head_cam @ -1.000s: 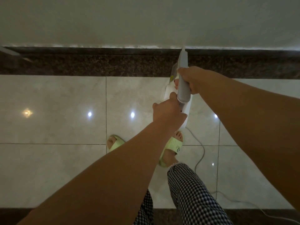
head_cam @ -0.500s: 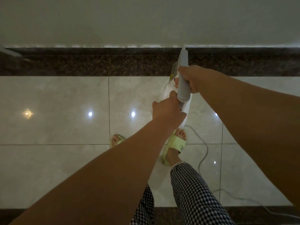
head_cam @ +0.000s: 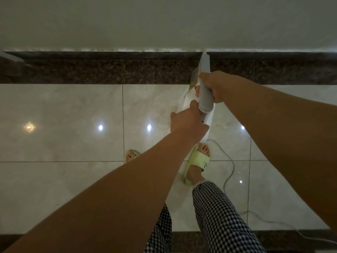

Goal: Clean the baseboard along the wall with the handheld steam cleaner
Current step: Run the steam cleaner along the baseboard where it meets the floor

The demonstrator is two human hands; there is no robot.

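Right hand (head_cam: 214, 86) fingers curl around the steam cleaner (head_cam: 205, 92) barrel; left hand (head_cam: 186, 123) fingers grip its white body just behind. Ahead of the fingers, the nozzle tip meets the dark baseboard (head_cam: 109, 70) top edge.

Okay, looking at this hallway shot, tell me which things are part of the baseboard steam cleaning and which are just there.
Part of the job:
- handheld steam cleaner, nozzle at the top edge of the baseboard
- dark speckled baseboard
- right hand gripping the grey handle
- left hand holding the white body
- power cord trailing over the floor

Just there:
- pale floor tiles
- green slippers
- white wall
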